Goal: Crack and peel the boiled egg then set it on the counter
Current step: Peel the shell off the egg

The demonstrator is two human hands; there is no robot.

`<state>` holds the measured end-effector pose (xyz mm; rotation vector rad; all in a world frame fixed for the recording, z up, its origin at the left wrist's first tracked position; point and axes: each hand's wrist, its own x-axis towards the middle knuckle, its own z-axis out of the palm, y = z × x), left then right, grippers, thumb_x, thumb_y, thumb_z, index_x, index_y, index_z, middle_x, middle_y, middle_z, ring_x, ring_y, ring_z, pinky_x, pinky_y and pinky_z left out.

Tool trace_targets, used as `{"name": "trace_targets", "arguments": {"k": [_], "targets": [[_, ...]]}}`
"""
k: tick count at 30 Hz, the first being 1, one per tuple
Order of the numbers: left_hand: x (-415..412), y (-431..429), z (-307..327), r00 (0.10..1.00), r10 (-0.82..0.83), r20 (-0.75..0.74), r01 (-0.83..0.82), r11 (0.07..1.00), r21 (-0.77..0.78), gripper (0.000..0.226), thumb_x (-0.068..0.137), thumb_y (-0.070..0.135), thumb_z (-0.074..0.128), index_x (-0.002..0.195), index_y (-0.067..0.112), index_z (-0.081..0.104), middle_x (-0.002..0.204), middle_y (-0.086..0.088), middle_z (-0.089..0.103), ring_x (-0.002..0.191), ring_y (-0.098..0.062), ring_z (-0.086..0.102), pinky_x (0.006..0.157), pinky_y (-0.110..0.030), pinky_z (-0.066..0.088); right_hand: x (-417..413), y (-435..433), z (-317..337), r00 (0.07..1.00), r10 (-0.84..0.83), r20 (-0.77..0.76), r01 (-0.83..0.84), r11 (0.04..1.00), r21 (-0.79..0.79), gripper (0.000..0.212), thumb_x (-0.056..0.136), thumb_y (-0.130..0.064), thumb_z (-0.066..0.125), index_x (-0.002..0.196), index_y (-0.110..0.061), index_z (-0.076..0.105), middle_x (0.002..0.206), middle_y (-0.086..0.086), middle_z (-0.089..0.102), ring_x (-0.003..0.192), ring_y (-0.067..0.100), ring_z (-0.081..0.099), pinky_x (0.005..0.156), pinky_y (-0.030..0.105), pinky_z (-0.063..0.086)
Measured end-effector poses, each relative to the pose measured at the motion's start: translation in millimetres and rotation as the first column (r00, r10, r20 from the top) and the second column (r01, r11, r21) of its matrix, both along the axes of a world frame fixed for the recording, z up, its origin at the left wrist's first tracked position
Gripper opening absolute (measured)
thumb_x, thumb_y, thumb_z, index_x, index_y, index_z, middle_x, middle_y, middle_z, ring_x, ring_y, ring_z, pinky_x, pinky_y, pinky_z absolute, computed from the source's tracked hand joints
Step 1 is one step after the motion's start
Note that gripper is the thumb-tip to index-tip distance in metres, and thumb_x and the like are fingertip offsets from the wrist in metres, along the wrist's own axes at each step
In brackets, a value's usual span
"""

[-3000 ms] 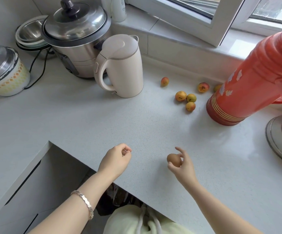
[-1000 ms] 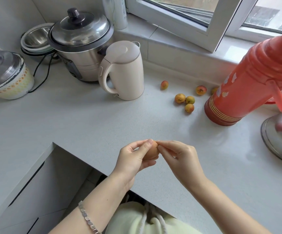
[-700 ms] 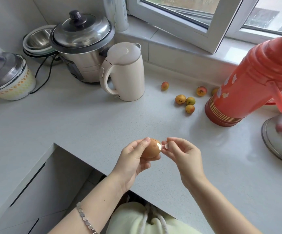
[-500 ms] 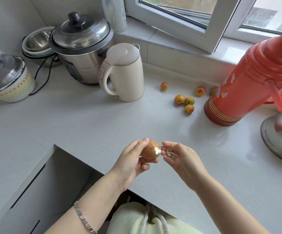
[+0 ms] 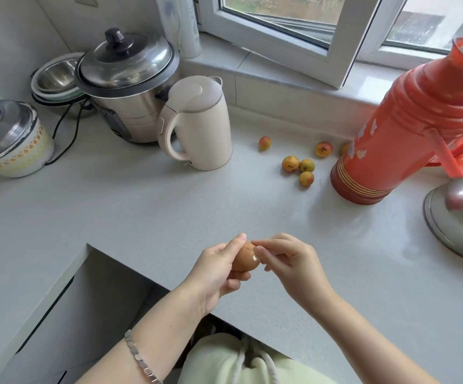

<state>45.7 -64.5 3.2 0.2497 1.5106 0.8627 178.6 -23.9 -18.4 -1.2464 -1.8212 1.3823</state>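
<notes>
My left hand (image 5: pixel 213 275) cups the brown egg (image 5: pixel 244 258) above the counter (image 5: pixel 147 206), thumb on top and fingers curled beneath it. My right hand (image 5: pixel 294 261) meets it from the right, thumb and forefinger pinched at a small white patch where the shell is off. Beyond my fingertips lie small apricots (image 5: pixel 299 167); a cream kettle (image 5: pixel 199 123) stands farther left.

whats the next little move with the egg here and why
Probably pinch the shell edge at the small bared patch and pull off another flake. The left hand cradles the egg above the counter, the right hand has its fingertips on that patch, and most of the brown shell is still on.
</notes>
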Motion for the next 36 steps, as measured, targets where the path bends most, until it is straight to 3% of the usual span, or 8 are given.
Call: {"name": "trace_targets", "arguments": {"k": [5, 7, 10, 13, 19, 22, 26, 36], "targets": [[2.3, 0.7, 1.7, 1.000, 0.004, 0.006, -0.004, 1.000, 0.012, 0.033, 0.086, 0.040, 0.056, 0.094, 0.009, 0.065, 0.075, -0.005, 0.059, 0.047, -0.009, 0.051, 0.039, -0.015, 0.033, -1.6, -5.2, 0.6, 0.987, -0.145, -0.062, 0.147, 0.989, 0.027, 0.020, 0.083, -0.006, 0.061, 0.076, -0.024, 0.068, 0.063, -0.007, 0.063, 0.052, 0.006, 0.060, 0.054, 0.013, 0.047], [2.5, 0.5, 2.7, 1.000, 0.007, 0.022, -0.009, 0.999, 0.050, 0.033, 0.087, 0.038, 0.056, 0.096, 0.008, 0.065, 0.075, -0.005, 0.061, 0.049, -0.010, 0.053, 0.042, -0.016, 0.035, -3.1, -4.3, 2.3, 0.949, -0.278, -0.149, 0.245, 0.948, -0.204, 0.019, 0.083, -0.006, 0.059, 0.074, -0.021, 0.068, 0.056, -0.006, 0.064, 0.047, 0.004, 0.057, 0.052, 0.014, 0.048], [2.2, 0.5, 6.5, 0.996, 0.035, 0.087, -0.047, 0.990, 0.134, 0.023, 0.090, 0.029, 0.052, 0.095, 0.009, 0.063, 0.067, -0.001, 0.066, 0.051, -0.012, 0.058, 0.046, -0.019, 0.036, -2.4, -0.1, 3.6, 0.802, -0.496, -0.333, 0.190, 0.740, -0.646, 0.013, 0.086, -0.005, 0.054, 0.081, -0.009, 0.066, 0.060, -0.001, 0.065, 0.051, 0.005, 0.057, 0.052, 0.012, 0.050], [1.0, 1.0, 8.3, 0.988, 0.075, 0.136, -0.099, 0.979, 0.177, 0.018, 0.091, 0.022, 0.049, 0.094, 0.012, 0.063, 0.063, 0.003, 0.069, 0.055, -0.014, 0.062, 0.050, -0.022, 0.036, 2.0, 3.4, 4.8, 0.722, -0.551, -0.419, 0.045, 0.641, -0.767, 0.024, 0.088, 0.004, 0.040, 0.079, -0.005, 0.060, 0.064, 0.005, 0.064, 0.054, 0.009, 0.058, 0.052, 0.015, 0.052], [-0.3, -0.8, 6.4, 0.988, 0.084, 0.130, -0.110, 0.972, 0.209, 0.017, 0.091, 0.015, 0.046, 0.092, 0.015, 0.062, 0.069, 0.000, 0.070, 0.061, -0.017, 0.065, 0.054, -0.024, 0.036, 5.4, 7.0, 6.2, 0.880, -0.314, -0.357, 0.008, 0.761, -0.649, 0.019, 0.083, -0.022, 0.059, 0.083, -0.005, 0.068, 0.064, 0.000, 0.062, 0.057, 0.009, 0.054, 0.057, 0.017, 0.048], [-0.5, -0.5, 5.7, 0.998, 0.036, 0.055, -0.047, 0.977, 0.209, 0.019, 0.091, 0.018, 0.044, 0.095, 0.014, 0.063, 0.070, -0.001, 0.068, 0.058, -0.014, 0.063, 0.052, -0.023, 0.036, 4.5, 6.2, 9.7, 0.965, -0.142, -0.220, 0.017, 0.873, -0.488, 0.017, 0.072, -0.032, 0.068, 0.086, -0.023, 0.072, 0.058, -0.008, 0.063, 0.054, 0.004, 0.053, 0.062, 0.017, 0.046], [-1.0, -0.1, 5.8, 0.998, -0.029, -0.061, 0.041, 0.978, 0.204, 0.022, 0.091, 0.019, 0.044, 0.095, 0.015, 0.065, 0.078, -0.005, 0.065, 0.059, -0.013, 0.061, 0.058, -0.025, 0.039, 2.0, 7.8, 11.7, 0.984, -0.090, -0.151, 0.031, 0.934, -0.356, 0.013, 0.077, -0.019, 0.068, 0.078, -0.032, 0.071, 0.051, -0.013, 0.063, 0.050, -0.002, 0.051, 0.055, 0.010, 0.044], [0.2, -3.2, 2.3, 0.991, -0.048, -0.128, 0.078, 0.969, 0.233, 0.020, 0.090, 0.020, 0.046, 0.092, 0.015, 0.065, 0.086, -0.008, 0.064, 0.064, -0.015, 0.057, 0.060, -0.024, 0.042, 1.8, 4.1, 9.0, 0.983, -0.040, -0.176, 0.002, 0.977, -0.211, 0.016, 0.082, -0.005, 0.061, 0.083, -0.017, 0.072, 0.068, 0.000, 0.059, 0.053, -0.003, 0.057, 0.056, 0.009, 0.045]]}}
